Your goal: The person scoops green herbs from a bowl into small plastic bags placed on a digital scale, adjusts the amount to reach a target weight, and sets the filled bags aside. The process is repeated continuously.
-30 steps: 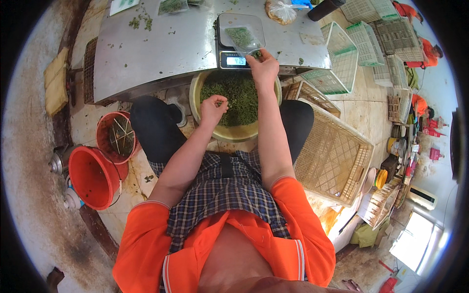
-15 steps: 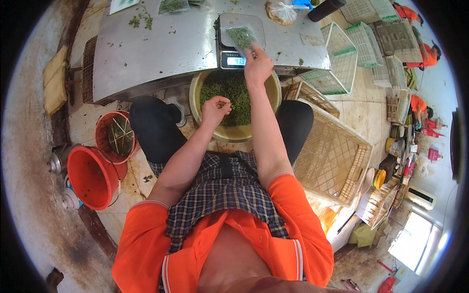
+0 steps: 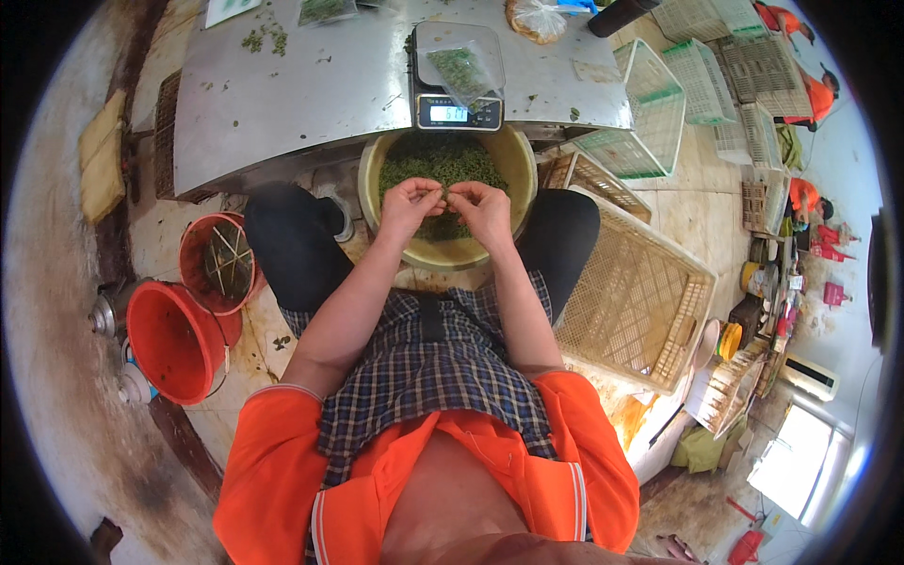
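The left hand [image 3: 407,200] and the right hand [image 3: 482,205] meet over the yellow basin [image 3: 452,252], fingertips drawn together and almost touching each other at the centre. Each hand is pinched shut; what sits between the fingers is too small to tell, though it appears to be a bit of the green leaves [image 3: 443,162].

The basin rests between the seated person's knees, just below the edge of the metal desk [image 3: 301,85], and is largely filled with those chopped green leaves.

On the desk directly above the basin stands a digital scale [image 3: 458,111]; a clear plastic bag [image 3: 463,68] holding some green leaves lies on its pan. Loose green scraps are scattered at the far left of the desk.

To the person's left, on the floor, stand two red buckets [image 3: 174,341]; the further one holds thin sticks. To the right lies a shallow yellow crate [image 3: 631,301], with white mesh baskets [image 3: 650,104] near the desk's right end.
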Tool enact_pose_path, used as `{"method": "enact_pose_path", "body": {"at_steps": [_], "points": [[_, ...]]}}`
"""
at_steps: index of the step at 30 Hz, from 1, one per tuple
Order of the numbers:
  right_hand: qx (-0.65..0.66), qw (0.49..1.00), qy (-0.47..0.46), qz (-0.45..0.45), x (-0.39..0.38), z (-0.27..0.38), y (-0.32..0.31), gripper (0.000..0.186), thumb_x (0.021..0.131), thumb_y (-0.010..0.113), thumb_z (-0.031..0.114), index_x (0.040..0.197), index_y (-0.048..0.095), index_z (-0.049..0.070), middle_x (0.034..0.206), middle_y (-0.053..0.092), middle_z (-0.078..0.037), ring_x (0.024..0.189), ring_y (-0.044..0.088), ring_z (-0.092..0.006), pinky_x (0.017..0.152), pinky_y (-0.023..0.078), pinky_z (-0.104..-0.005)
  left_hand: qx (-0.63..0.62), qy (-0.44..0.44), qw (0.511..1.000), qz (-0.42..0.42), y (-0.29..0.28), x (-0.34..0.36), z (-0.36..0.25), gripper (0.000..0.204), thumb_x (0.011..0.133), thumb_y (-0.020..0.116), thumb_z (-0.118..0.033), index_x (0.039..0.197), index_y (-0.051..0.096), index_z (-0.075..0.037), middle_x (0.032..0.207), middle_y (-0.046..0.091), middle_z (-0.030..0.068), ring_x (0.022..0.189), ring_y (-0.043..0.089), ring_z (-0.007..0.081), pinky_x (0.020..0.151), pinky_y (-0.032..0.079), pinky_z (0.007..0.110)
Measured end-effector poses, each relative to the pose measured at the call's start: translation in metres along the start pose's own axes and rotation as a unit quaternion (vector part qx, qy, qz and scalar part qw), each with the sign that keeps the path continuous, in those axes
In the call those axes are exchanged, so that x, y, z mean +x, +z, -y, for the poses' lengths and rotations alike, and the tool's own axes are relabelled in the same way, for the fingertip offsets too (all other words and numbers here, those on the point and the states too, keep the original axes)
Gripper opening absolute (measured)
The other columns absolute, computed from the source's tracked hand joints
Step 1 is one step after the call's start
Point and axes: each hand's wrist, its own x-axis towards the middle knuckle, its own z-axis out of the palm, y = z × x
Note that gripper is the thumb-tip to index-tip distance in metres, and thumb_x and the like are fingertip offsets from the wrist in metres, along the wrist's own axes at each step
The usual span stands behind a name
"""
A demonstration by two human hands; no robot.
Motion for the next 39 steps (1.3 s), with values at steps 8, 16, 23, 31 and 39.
{"method": "enact_pose_path", "body": {"at_steps": [8,16,23,31,39], "points": [[-0.099,0.993,-0.060,-0.005,0.000,-0.004,-0.002,0.018,0.073,0.070,0.009,0.089,0.069,0.000,0.067,0.065,-0.009,0.058,0.060,-0.0130,0.055,0.048,-0.0294,0.083,0.035,0.996,-0.013,0.000,-0.005,0.000,0.014,0.087,0.064,-0.002,0.100,0.061,0.001,0.090,0.064,0.0086,0.077,0.065,0.0142,0.068,0.056,0.027],[-0.176,0.972,-0.143,-0.068,-0.013,0.007,0.004,0.016,0.070,0.067,0.005,0.085,0.068,0.001,0.079,0.066,-0.017,0.067,0.065,-0.0276,0.061,0.050,-0.0337,0.140,0.057,0.988,0.030,-0.004,-0.004,0.010,0.010,0.084,0.065,0.001,0.092,0.059,0.000,0.083,0.063,0.0044,0.071,0.062,0.0116,0.061,0.052,0.025],[-0.125,0.971,-0.181,-0.098,-0.003,0.027,0.011,0.013,0.071,0.067,0.003,0.084,0.068,0.001,0.080,0.067,-0.016,0.068,0.066,-0.0284,0.061,0.051,-0.0338,-0.024,0.062,0.993,0.094,-0.016,0.005,-0.017,0.008,0.084,0.065,-0.001,0.089,0.060,-0.002,0.080,0.063,0.0039,0.069,0.061,0.0108,0.063,0.052,0.025],[-0.046,0.974,-0.136,-0.174,0.039,0.025,-0.008,0.012,0.076,0.070,0.008,0.085,0.071,0.001,0.070,0.067,-0.011,0.062,0.064,-0.0170,0.062,0.050,-0.0285,-0.046,0.025,0.995,0.088,-0.022,-0.007,-0.032,0.009,0.086,0.064,-0.004,0.094,0.059,-0.003,0.082,0.062,0.0043,0.072,0.061,0.0117,0.066,0.052,0.025],[-0.078,0.950,-0.188,-0.236,0.086,0.075,-0.019,0.024,0.080,0.065,0.008,0.104,0.067,0.002,0.080,0.068,-0.017,0.069,0.065,-0.0252,0.066,0.049,-0.0330,-0.019,0.002,1.000,0.013,-0.019,-0.001,-0.025,0.011,0.087,0.065,-0.006,0.097,0.059,-0.004,0.084,0.062,0.0038,0.074,0.062,0.0120,0.066,0.052,0.024]]}}
